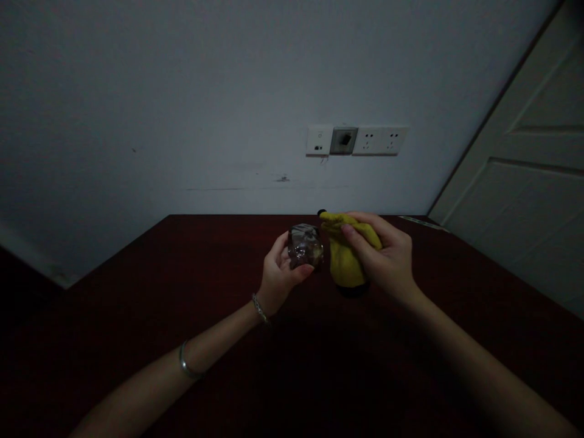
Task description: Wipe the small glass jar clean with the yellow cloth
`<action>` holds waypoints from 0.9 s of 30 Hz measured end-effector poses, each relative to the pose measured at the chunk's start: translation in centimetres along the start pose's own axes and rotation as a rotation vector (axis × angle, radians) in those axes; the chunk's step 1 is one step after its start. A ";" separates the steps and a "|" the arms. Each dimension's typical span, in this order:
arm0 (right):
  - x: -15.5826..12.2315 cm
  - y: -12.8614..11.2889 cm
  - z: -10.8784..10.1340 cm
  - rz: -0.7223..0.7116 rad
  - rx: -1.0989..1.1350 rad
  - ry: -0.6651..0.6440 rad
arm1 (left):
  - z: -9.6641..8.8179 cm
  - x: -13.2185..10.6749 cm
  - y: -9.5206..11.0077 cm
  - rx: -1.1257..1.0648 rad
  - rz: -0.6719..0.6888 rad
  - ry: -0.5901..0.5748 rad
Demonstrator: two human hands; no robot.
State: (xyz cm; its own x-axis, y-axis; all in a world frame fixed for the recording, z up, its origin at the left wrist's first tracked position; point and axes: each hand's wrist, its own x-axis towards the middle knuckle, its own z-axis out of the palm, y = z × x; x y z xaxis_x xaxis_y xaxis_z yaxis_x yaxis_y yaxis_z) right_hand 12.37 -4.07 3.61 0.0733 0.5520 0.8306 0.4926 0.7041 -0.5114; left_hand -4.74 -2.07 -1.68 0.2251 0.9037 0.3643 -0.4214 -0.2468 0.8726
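Your left hand has its fingers wrapped around a glassy object — just beside it, your right hand clasps a bunched yellow cloth. Both are above the dark red bench; beyond — white wall sockets.

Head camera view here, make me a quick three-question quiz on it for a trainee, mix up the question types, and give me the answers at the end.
1. Which hand holds the yellow cloth?
2. True or false: both metal bands are worn on the right arm.
3. What is fixed to the wall?
a) a clock
b) a row of switch and socket plates
c) a mirror

Key
1. The right hand.
2. False: both metal bands are on the left arm.
3. b
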 end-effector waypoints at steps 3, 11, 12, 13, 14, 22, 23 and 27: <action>-0.2 0.2 0.3 -0.085 0.011 -0.141 | 0.0 0.0 -0.3 -0.010 0.016 0.000; 0.1 0.2 -0.4 -0.288 0.028 -0.315 | -0.2 0.4 -0.8 0.052 0.050 0.070; 0.1 0.2 -0.5 -0.280 0.030 -0.331 | -0.2 0.4 -0.7 0.070 0.053 0.080; 0.2 0.2 -0.6 -0.259 0.034 -0.346 | -0.3 0.5 -0.8 0.085 0.050 0.088; 0.3 0.1 -0.8 -0.232 0.040 -0.354 | -0.4 0.5 -0.8 0.094 0.040 0.093; 1.0 -0.6 -1.9 -0.316 -0.090 -0.339 | -1.1 0.8 -1.4 0.108 0.012 0.065; 1.0 -0.6 -1.9 -0.367 -0.125 -0.388 | -1.1 0.7 -1.4 0.118 0.010 0.056; 0.9 -0.2 -1.3 -0.486 -0.199 -0.528 | -0.5 0.4 -1.1 0.160 0.005 0.009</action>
State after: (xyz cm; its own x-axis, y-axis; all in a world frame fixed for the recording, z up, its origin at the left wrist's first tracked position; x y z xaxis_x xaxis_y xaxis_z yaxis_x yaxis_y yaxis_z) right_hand 13.48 -4.29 4.73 -0.5943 0.3759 0.7110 0.5150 0.8569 -0.0225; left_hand -4.61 -1.28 -2.60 0.2153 0.9050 0.3670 -0.2771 -0.3037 0.9116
